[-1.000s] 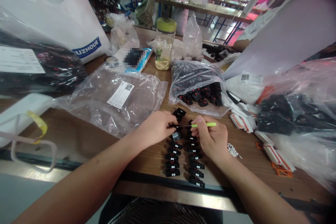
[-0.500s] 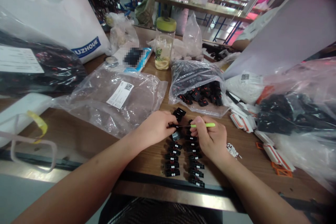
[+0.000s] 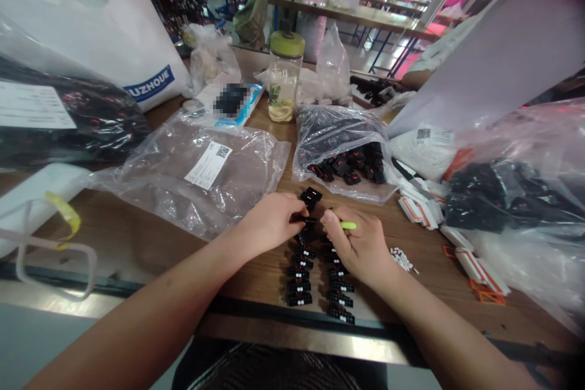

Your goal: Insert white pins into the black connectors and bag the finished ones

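Note:
My left hand (image 3: pixel 274 219) pinches a small black plastic connector (image 3: pixel 309 220), partly hidden by the fingers. My right hand (image 3: pixel 359 241) is closed on a thin pick-like tool with a lime-green handle (image 3: pixel 348 225). Its working end lies close to the connector; I cannot tell if it touches. Just beyond the fingers sits another black connector (image 3: pixel 311 195). Nearer to me, two columns of black connectors with pairs of white dots run toward the table edge, a left column (image 3: pixel 299 287) and a right column (image 3: pixel 340 300). My right hand covers part of the right column.
A clear bag of black connectors (image 3: pixel 342 140) lies ahead. Left of it is a flattened plastic bag with a label (image 3: pixel 183 170). A lidded bottle (image 3: pixel 284 76) stands behind. Small white pieces (image 3: pixel 403 259) and orange-and-white parts (image 3: pixel 479 271) lie at right.
My right hand has moved left toward the left hand, and the tool's shaft, visible before, is mostly hidden now. My left hand stays nearly in place.

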{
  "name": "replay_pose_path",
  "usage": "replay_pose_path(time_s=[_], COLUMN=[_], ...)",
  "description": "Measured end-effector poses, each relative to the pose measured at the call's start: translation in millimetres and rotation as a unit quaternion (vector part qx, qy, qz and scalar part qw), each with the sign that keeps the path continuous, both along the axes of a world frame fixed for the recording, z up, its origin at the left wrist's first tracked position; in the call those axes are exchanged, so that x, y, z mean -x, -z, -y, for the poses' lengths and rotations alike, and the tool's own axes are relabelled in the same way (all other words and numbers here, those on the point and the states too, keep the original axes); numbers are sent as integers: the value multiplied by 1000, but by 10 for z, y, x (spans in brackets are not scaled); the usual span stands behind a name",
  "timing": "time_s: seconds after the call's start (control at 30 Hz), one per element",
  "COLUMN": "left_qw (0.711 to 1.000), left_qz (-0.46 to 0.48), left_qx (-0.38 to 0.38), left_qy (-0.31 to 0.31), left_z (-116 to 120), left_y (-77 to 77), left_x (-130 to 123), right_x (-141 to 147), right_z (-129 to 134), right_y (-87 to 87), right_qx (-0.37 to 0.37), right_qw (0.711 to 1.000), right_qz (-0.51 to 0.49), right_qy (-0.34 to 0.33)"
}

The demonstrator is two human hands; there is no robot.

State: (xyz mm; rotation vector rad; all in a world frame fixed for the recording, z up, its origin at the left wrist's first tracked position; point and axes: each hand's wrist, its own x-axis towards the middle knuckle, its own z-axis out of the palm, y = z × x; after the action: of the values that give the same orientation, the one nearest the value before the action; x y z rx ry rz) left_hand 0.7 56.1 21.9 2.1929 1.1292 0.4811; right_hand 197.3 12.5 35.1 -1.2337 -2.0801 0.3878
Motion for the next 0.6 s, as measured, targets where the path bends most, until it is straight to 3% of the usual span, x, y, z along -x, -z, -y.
replay_pose_path(time_s=[0.2,0.6], left_qw=[1000,1000], left_qz=[11,14], left_qx=[8,-6], left_qy=[2,6], left_z=[8,2], left_y=[12,5], left_x=[1,-2], right_x=[-60,-66], right_z=[15,-9], right_y=[98,157], right_qx=[29,43], right_qw=[993,989], right_qz=[-99,-123], right_qy=[58,64])
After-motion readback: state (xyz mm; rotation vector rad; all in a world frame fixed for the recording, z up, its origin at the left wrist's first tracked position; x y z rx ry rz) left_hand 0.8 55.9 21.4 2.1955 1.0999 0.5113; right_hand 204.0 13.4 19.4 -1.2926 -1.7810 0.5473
